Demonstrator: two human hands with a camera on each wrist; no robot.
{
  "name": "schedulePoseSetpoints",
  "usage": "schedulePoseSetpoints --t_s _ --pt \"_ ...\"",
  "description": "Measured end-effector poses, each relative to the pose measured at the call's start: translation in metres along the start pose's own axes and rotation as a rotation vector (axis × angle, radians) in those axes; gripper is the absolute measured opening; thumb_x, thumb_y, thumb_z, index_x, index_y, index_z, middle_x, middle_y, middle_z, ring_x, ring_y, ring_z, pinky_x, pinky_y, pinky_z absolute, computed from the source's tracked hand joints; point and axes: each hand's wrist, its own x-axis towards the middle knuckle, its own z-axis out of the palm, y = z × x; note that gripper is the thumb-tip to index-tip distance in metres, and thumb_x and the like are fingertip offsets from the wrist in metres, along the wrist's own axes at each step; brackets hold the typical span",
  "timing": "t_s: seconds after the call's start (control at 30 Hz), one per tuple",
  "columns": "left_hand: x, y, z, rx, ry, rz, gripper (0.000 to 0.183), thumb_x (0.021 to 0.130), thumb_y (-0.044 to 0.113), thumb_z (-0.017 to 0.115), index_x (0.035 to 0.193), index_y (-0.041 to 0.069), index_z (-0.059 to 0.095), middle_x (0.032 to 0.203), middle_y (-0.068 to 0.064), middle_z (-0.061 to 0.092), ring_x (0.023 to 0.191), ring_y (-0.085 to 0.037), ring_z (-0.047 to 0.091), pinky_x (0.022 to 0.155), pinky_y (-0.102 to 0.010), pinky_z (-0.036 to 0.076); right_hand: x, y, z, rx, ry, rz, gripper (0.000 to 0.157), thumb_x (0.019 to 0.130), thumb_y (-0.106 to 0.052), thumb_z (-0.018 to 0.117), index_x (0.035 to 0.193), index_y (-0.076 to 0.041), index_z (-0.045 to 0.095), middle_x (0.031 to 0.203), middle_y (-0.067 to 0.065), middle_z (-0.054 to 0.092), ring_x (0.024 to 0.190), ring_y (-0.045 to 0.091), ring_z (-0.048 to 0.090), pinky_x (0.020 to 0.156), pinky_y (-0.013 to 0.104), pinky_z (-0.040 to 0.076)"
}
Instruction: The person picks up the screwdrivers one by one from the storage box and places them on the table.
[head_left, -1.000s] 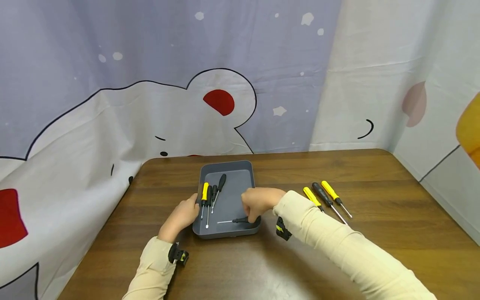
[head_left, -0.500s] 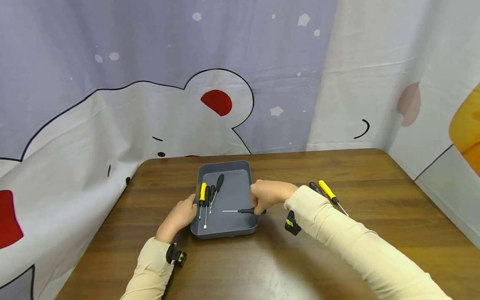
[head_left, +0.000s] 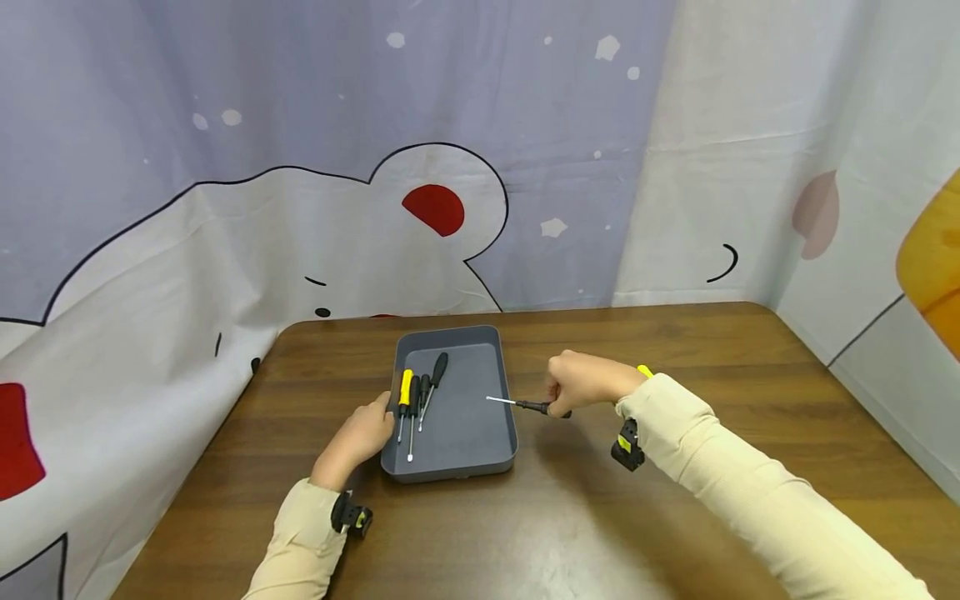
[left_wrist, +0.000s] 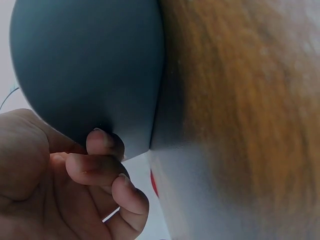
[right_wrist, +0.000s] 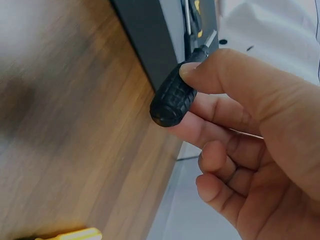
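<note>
A grey tray [head_left: 468,433] sits on the table, with several screwdrivers lying along its left side. My left hand [head_left: 362,432] grips the tray's left wall; in the left wrist view its curled fingers [left_wrist: 95,170] are against the outer side. Just right of the tray, my right hand [head_left: 588,382] pinches a black-handled screwdriver [head_left: 534,406] between thumb and fingers. Its shaft points left, with the tip over the tray's right part. The right wrist view shows the black grip [right_wrist: 172,97] under the thumb, the last two fingers curled loosely.
In the tray are a yellow-handled screwdriver [head_left: 406,387] and black-handled ones [head_left: 439,367]. Another yellow handle [head_left: 645,370] shows behind the right wrist, the rest hidden by the sleeve. A patterned curtain [head_left: 562,150] hangs behind the wooden table [head_left: 465,533].
My right hand has lifted the black-handled screwdriver from inside the tray and carried it right, past the right wall. The left hand has stayed on the tray.
</note>
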Motion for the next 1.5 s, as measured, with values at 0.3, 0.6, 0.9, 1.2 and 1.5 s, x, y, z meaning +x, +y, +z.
schedulePoseSetpoints --t_s 0.3,0.6,0.9,1.2,1.5 --pt "-0.001 0.000 0.000 -0.002 -0.003 0.003 0.053 0.096 0.012 0.038 0.144 -0.010 0.032 0.136 -0.034 0.048 0.123 -0.046 0.050 0.100 -0.058 0.041 -0.025 0.029 0.000 0.053 0.052 0.077 0.026 0.074 -0.007 0.068 0.054 -0.015 0.053 0.051 -0.012 0.036 0.047 0.003 0.026 0.048 0.020 0.025" --pt "0.001 -0.001 0.001 -0.003 0.005 0.012 0.052 0.097 0.012 0.038 0.144 -0.010 0.033 0.135 -0.033 0.049 0.122 -0.046 0.051 0.100 -0.058 0.041 -0.050 0.056 -0.002 0.073 0.103 0.233 0.036 0.074 -0.008 0.063 0.051 -0.021 0.039 0.048 -0.012 0.026 0.044 0.004 0.024 0.047 0.021 0.022" --pt "-0.001 0.001 0.000 0.001 0.006 0.020 0.051 0.096 0.011 0.038 0.143 -0.010 0.034 0.134 -0.033 0.050 0.121 -0.046 0.052 0.099 -0.058 0.041 -0.074 0.083 -0.001 0.053 0.165 0.315 0.033 0.071 -0.008 0.063 0.051 -0.020 0.039 0.049 -0.011 0.026 0.047 0.005 0.022 0.047 0.021 0.020" --pt "-0.003 0.001 -0.001 -0.006 -0.002 0.009 0.052 0.096 0.011 0.038 0.144 -0.011 0.032 0.135 -0.033 0.049 0.122 -0.046 0.052 0.099 -0.058 0.041 -0.093 0.105 0.004 0.025 0.234 0.405 0.038 0.069 -0.009 0.061 0.050 -0.021 0.030 0.050 -0.011 0.020 0.049 0.005 0.017 0.047 0.021 0.015" --pt "-0.002 0.001 0.000 -0.007 -0.008 0.014 0.052 0.097 0.012 0.037 0.144 -0.010 0.031 0.136 -0.033 0.048 0.123 -0.045 0.051 0.100 -0.058 0.041 -0.115 0.123 0.009 0.073 0.249 0.485 0.045 0.078 -0.011 0.064 0.052 -0.020 0.029 0.051 -0.010 0.019 0.049 0.007 0.017 0.047 0.021 0.016"
